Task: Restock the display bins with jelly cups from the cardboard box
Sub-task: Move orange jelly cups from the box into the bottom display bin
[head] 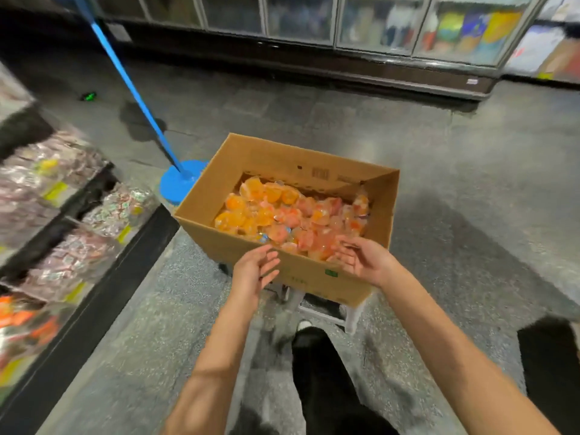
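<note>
An open cardboard box (248,158) stands in front of me on a small white stool. It holds a heap of orange and pink jelly cups (292,215). My left hand (255,268) hovers at the box's near wall, palm turned inward, fingers apart and empty. My right hand (361,257) is over the near right edge of the box, just above the cups, fingers spread and empty. The display bins (72,215) run along the left, filled with wrapped sweets; the nearest one holds orange cups (25,321).
A blue pole on a round blue base (179,180) stands just left of the box. Glass-door coolers (376,23) line the far wall. My dark trouser leg (323,372) is below the stool. A dark object (549,365) sits at the lower right.
</note>
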### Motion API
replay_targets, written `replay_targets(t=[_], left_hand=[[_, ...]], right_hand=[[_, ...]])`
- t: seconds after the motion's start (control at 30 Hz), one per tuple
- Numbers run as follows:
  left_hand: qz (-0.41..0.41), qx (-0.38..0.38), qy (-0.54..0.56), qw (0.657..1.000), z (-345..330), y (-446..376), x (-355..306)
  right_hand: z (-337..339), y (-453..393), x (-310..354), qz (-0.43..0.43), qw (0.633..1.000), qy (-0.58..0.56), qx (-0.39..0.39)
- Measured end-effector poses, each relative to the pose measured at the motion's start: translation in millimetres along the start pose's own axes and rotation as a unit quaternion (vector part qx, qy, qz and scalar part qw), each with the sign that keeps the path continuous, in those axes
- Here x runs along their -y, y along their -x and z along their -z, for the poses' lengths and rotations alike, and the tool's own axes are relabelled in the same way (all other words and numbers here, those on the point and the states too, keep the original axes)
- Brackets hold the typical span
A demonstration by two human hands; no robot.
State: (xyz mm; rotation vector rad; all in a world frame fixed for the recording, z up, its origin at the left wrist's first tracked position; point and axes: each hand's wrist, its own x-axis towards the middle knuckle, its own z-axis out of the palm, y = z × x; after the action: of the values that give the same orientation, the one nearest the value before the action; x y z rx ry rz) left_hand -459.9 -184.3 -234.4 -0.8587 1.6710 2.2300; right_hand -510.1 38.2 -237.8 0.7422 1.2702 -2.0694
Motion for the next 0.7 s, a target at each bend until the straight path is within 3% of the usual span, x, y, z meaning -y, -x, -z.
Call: replay_targets(t=[0.33, 0.5, 0.7], left_hand=[[0.084, -0.102, 0.141, 0.981, 66.4, -153.2, -67.4], [0.134, -0.128, 0.202, 0.962, 103.5, -224.6, -78.9], [0.195, -0.140, 0.311, 0.919, 116.0, -308.9, -85.4]], right_hand=[[-125.6, -183.8, 67.6, -0.098, 0.993, 0.049, 0.032], [-153.0, -271.1, 65.5, -0.159, 0.977, 0.142, -0.014], [-176.8, -362.5, 67.6, -0.147, 0.957, 0.222, -0.117]])
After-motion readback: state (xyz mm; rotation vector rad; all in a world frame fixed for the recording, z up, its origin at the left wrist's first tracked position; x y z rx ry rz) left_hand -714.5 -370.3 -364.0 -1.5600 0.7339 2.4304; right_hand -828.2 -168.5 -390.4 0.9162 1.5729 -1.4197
